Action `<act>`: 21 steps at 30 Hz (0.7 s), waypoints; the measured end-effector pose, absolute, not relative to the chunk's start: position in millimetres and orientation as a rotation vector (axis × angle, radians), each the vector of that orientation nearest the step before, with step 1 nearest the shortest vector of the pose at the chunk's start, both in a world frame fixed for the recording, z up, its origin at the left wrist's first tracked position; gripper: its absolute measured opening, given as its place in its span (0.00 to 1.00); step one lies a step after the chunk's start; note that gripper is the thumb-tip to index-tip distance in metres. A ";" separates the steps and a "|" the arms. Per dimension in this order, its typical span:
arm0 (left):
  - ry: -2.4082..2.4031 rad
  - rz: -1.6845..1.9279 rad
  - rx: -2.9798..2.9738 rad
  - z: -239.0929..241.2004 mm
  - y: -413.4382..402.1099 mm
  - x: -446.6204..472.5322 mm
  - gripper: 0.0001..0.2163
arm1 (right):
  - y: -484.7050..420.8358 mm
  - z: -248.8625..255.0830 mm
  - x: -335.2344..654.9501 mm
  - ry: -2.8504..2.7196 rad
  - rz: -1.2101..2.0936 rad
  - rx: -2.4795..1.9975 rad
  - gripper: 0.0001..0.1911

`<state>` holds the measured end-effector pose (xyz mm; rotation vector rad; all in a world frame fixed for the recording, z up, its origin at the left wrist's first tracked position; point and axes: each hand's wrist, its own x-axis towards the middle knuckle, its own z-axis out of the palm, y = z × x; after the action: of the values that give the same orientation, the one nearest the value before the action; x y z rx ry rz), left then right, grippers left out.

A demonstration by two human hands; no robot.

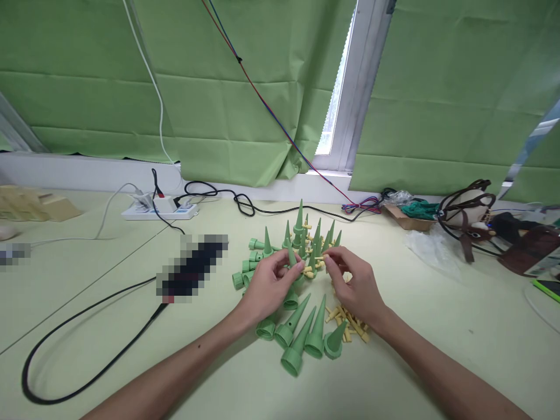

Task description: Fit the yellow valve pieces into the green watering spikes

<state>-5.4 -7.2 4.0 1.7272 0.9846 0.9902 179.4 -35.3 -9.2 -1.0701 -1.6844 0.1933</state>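
My left hand point(271, 283) is closed around a green plastic cone spike point(291, 256), holding it tip up over the table. My right hand point(352, 283) pinches a small yellow plug point(324, 257) right beside that spike. Several green cone spikes point(312, 233) stand upright just beyond my fingers, some with yellow plugs in them. More green spikes point(304, 335) lie on their sides near my wrists. A heap of loose yellow plugs point(347, 324) lies under my right wrist.
A pale green table point(87, 280) carries a white power strip point(160, 209), black cables point(87, 344) and a blurred dark object point(192, 268). At the right lie a cardboard tray point(409, 219), clear plastic point(431, 245) and a strapped device point(470, 213). Green curtains point(245, 87) hang behind.
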 end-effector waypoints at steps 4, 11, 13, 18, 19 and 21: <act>0.976 0.988 1.726 -0.1 -5.7 -6.2 0.14 | -35.2 -11.1 180.3 -1.748 0.238 -1.064 0.06; 0.983 1.018 1.700 -0.4 -6.5 -6.1 0.15 | -35.4 -11.2 180.4 -1.788 0.221 -1.056 0.06; 0.993 1.022 1.702 1.8 -7.4 -6.0 0.14 | -35.7 -11.1 180.2 -1.795 0.215 -1.058 0.06; 0.998 1.043 1.703 4.7 -9.1 -5.5 0.14 | -35.9 -10.3 179.7 -1.803 0.204 -1.061 0.06; 0.995 1.046 1.705 4.8 -9.4 -5.3 0.14 | -35.9 -10.0 179.6 -1.806 0.204 -1.061 0.06; 0.990 1.058 1.713 4.8 -9.9 -4.9 0.14 | -36.0 -9.5 179.5 -1.817 0.211 -1.054 0.06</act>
<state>-4.9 -9.9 4.8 1.7126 0.9895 1.0583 179.5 -36.0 -9.5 -1.0539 -1.8174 0.2110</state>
